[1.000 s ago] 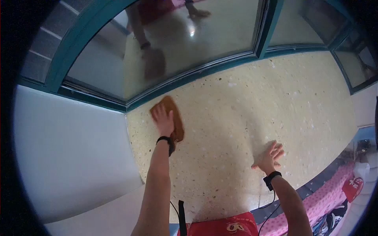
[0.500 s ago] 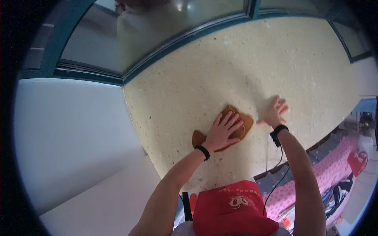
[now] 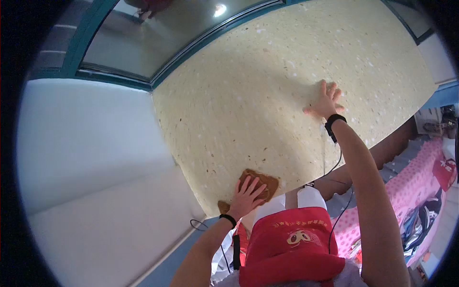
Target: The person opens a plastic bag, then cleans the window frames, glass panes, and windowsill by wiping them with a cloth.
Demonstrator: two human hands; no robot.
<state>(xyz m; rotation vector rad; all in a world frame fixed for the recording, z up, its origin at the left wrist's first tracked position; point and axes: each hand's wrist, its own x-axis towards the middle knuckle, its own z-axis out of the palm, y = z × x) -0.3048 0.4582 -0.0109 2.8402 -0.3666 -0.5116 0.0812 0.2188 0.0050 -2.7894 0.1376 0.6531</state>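
A folded brown cloth [image 3: 270, 184] lies near the front edge of the speckled cream stone ledge [image 3: 229, 105], toward its left corner. My left hand [image 3: 245, 197] presses flat on top of it with the fingers spread, covering part of the cloth. A smaller flap of the cloth shows by the left wrist, close to the wall side. My right hand [image 3: 326, 101] rests on the ledge farther out and to the right, its fingers apart and nothing in them. Both wrists carry black bands, and a thin cable hangs from the right one.
A green-framed window [image 3: 158, 81] borders the ledge's far side. A white wall [image 3: 91, 143] rises on the left. Beyond the right front edge lies a pink dotted cloth [image 3: 420, 177], with a pile of clothes [image 3: 423, 222] nearby. My red apron [image 3: 291, 244] is close to the front edge.
My left hand has drawn the brown cloth back toward the front edge and slightly left. The view has also shifted, and my right hand stays spread over the ledge.
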